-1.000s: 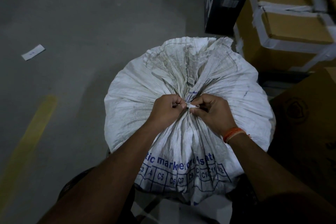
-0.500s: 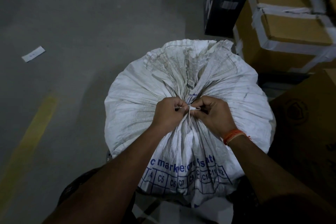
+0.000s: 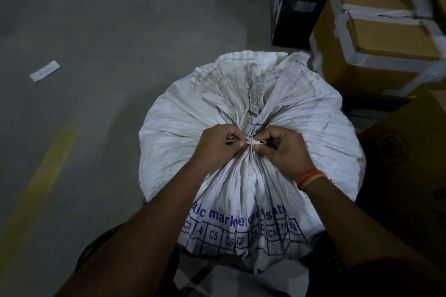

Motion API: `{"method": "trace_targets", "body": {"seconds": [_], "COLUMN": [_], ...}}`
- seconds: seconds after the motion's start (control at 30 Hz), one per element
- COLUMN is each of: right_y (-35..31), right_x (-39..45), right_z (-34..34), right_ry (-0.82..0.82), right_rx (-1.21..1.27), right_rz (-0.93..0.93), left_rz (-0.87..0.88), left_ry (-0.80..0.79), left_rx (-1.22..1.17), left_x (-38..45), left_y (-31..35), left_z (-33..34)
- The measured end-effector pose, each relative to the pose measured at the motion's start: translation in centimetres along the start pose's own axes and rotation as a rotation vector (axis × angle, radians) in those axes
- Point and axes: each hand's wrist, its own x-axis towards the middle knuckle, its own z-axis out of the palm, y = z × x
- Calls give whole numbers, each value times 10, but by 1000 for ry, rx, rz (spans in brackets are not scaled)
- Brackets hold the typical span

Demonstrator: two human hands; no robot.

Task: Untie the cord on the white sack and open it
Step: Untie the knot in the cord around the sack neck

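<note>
A full white woven sack with blue print stands in front of me, its mouth gathered into a tight neck at the centre. A thin white cord is knotted around that neck. My left hand pinches the cord's left end between thumb and forefinger. My right hand, with an orange band at the wrist, pinches the right end. Both hands press against the neck, touching the knot from either side. The ruffled top of the sack fans out beyond the knot.
Taped cardboard boxes are stacked at the right, with a dark box behind the sack and another carton at the near right. A white paper label lies on the grey concrete floor at left, near a yellow painted line.
My hands have barely shifted; the fingers have worked a little at the knot and the cord ends show slightly more between them. The sack stays tied.
</note>
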Motion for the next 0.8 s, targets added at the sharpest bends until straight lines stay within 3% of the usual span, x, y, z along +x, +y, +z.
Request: {"method": "trace_targets", "body": {"seconds": [0.8], "right_y": [5], "right_x": [1], "right_z": [1], "right_ry": [-27], "right_rx": [47], "right_rz": [18], "left_rz": [-60], "left_ry": [94], "left_rx": [-146], "left_x": [-5], "left_y": [3], "left_z": [14]}}
